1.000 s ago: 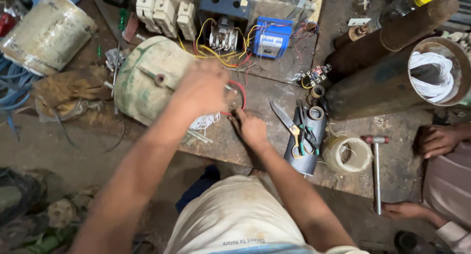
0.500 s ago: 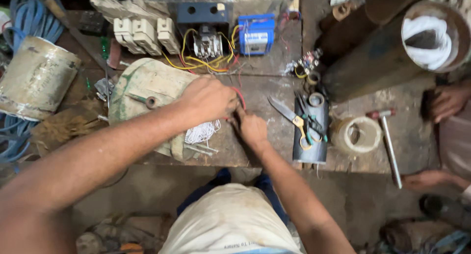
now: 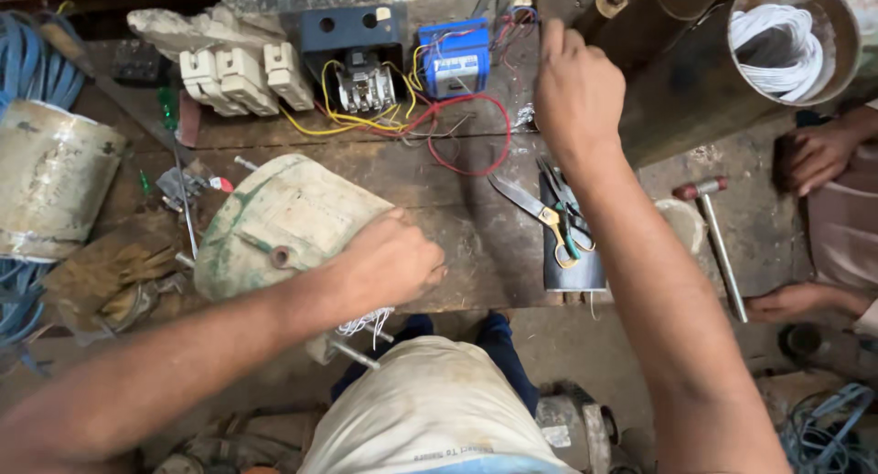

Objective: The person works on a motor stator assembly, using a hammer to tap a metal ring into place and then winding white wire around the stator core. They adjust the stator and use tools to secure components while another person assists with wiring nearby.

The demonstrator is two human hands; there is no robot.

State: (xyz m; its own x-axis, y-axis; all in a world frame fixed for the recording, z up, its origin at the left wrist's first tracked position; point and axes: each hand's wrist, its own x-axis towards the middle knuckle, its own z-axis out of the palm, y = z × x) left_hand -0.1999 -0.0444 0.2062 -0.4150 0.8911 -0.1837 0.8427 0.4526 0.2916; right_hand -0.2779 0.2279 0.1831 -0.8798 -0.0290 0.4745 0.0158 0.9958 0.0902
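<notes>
Standing over the wooden worktop (image 3: 457, 254), I record the items from largest down. A dark metal cylinder (image 3: 695, 80) lies at the far right, its open end showing a white winding (image 3: 777, 48). A second pale motor casing (image 3: 50, 190) lies at the left edge beside blue cable (image 3: 23, 62).

The pale green motor housing (image 3: 283, 222) sits at the near left of the worktop, tilted, with a short shaft stub on its face. My left hand (image 3: 389, 263) rests against its right side, fingers curled shut in a loose fist; white wire strands (image 3: 366, 323) hang just below that hand, but whether the fingers hold them I cannot tell.

My right hand (image 3: 576, 90) is raised over the far side of the worktop, near the blue box (image 3: 455, 60), fingers bent downward; its grip is hidden from view and I cannot tell if it holds anything.

At the far edge are the dark contactor unit (image 3: 352, 53), three cream fuse blocks (image 3: 242, 76), and yellow and red wires (image 3: 457, 131) looping across the boards. Scissors with yellow handles (image 3: 535, 209) lie on a grey pipe section (image 3: 572, 263), under my right forearm. A hammer (image 3: 713, 236) lies at right, near another person's hands (image 3: 814, 154).
</notes>
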